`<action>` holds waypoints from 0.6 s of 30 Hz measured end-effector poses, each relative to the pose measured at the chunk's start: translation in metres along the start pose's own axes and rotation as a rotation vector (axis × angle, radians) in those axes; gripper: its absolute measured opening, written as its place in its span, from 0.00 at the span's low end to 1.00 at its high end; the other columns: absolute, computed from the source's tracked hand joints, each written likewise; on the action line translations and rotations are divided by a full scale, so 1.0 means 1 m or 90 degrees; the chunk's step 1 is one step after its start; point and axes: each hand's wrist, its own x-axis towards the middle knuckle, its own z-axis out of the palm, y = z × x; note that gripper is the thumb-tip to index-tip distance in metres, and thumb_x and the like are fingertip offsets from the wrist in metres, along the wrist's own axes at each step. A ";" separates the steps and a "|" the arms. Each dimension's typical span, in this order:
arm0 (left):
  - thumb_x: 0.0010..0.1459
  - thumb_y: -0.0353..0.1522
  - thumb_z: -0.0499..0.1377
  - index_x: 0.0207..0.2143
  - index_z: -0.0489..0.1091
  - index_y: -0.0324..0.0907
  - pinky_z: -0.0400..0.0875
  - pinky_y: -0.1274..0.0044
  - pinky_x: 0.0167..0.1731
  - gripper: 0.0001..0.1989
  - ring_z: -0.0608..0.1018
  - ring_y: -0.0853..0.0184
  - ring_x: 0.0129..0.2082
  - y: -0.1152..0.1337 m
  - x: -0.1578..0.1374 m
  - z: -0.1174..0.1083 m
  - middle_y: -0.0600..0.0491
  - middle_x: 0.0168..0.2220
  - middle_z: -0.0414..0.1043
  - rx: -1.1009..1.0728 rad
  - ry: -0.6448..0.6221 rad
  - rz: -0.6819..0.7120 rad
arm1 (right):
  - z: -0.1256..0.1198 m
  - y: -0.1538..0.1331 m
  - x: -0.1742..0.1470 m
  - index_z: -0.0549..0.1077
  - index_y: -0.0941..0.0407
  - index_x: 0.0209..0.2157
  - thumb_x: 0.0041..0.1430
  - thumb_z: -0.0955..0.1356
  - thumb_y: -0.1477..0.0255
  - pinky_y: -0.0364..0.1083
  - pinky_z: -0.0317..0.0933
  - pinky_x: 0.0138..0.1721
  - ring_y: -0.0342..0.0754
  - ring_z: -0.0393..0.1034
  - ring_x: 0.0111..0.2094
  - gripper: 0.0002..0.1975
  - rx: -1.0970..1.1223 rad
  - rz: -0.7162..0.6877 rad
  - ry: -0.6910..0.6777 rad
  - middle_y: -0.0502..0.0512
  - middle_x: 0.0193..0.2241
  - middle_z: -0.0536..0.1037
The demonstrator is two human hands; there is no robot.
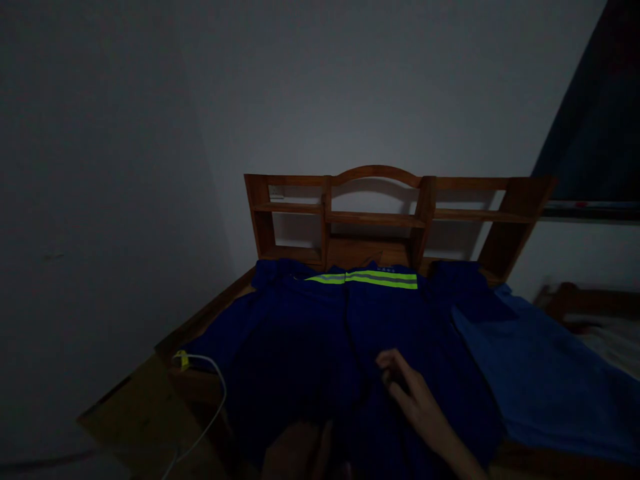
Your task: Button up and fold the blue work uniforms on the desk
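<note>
A dark blue work jacket (300,320) lies spread out, front side up. It has a yellow-green and grey reflective band (383,279) across the chest and a dark line down the middle. My right hand (407,390) is over the jacket's right half, its fingers loosely bent and the thumb apart, with nothing visible in it. Whether it touches the cloth I cannot tell. Low in the picture, my left hand (295,450) is in deep shadow over the lower part of the jacket. Its fingertips are hidden in the dark.
Behind the jacket stands a wooden shelf unit (375,219) against the wall. A lighter blue cloth (545,373) lies to the right, partly under a jacket sleeve. On the left, a white cable (220,393) with a yellow tag (184,360) hangs over the table edge.
</note>
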 end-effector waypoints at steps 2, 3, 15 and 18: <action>0.60 0.37 0.46 0.36 0.73 0.49 0.67 0.70 0.44 0.16 0.75 0.61 0.40 0.018 0.019 -0.014 0.48 0.36 0.74 -0.026 0.114 0.070 | 0.004 0.005 0.008 0.67 0.55 0.44 0.59 0.58 0.71 0.41 0.60 0.29 0.44 0.68 0.28 0.13 0.045 0.037 -0.030 0.51 0.29 0.74; 0.61 0.36 0.45 0.36 0.73 0.47 0.66 0.71 0.45 0.16 0.74 0.62 0.39 0.026 0.032 -0.019 0.48 0.36 0.73 -0.040 0.163 0.077 | 0.008 0.006 0.012 0.69 0.56 0.43 0.60 0.57 0.71 0.41 0.60 0.27 0.43 0.68 0.25 0.14 0.050 0.053 -0.042 0.50 0.27 0.74; 0.54 0.31 0.55 0.38 0.70 0.47 0.64 0.79 0.37 0.09 0.72 0.70 0.35 0.027 0.125 -0.016 0.55 0.36 0.68 -0.102 0.084 0.137 | 0.042 0.022 0.031 0.77 0.51 0.34 0.56 0.60 0.77 0.44 0.60 0.38 0.45 0.70 0.33 0.15 -0.126 0.022 0.047 0.50 0.32 0.76; 0.54 0.30 0.54 0.35 0.69 0.44 0.63 0.79 0.38 0.07 0.72 0.70 0.36 0.026 0.128 -0.017 0.55 0.35 0.69 -0.126 0.074 0.141 | 0.040 0.019 0.028 0.76 0.51 0.35 0.56 0.60 0.78 0.43 0.60 0.36 0.45 0.70 0.31 0.15 -0.129 0.002 0.032 0.50 0.31 0.75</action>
